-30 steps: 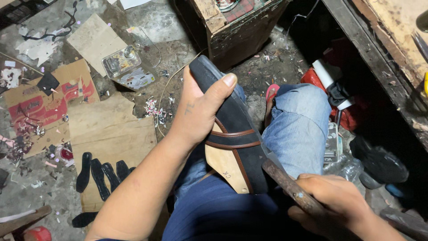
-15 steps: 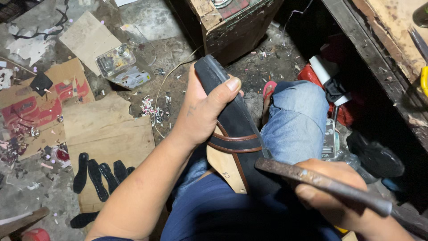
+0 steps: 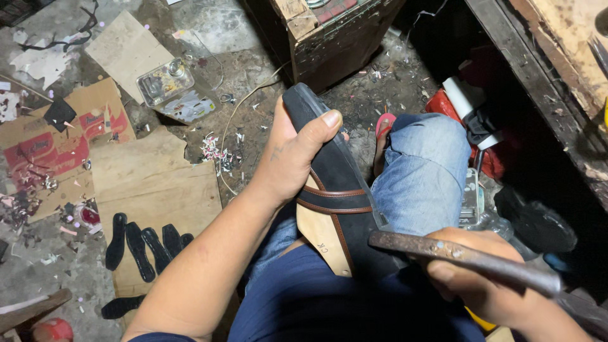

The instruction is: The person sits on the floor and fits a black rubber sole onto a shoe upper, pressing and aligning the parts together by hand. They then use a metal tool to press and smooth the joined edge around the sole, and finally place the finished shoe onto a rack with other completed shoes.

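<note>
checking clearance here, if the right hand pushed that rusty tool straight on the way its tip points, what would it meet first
Most likely the black shoe held by the left hand: the right hand aims the rusty metal tool at its heel end, though depth is unclear.

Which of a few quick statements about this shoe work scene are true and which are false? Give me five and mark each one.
1. The left hand grips a dark shoe resting on the lap. True.
2. The right hand is empty. False: it holds a rusty metal tool.
3. The shoe has brown trim bands across it. True.
4. Several dark sole cutouts lie on a table. False: they lie on cardboard on the floor.
5. The person wears black trousers. False: blue jeans show at the knee.
</note>
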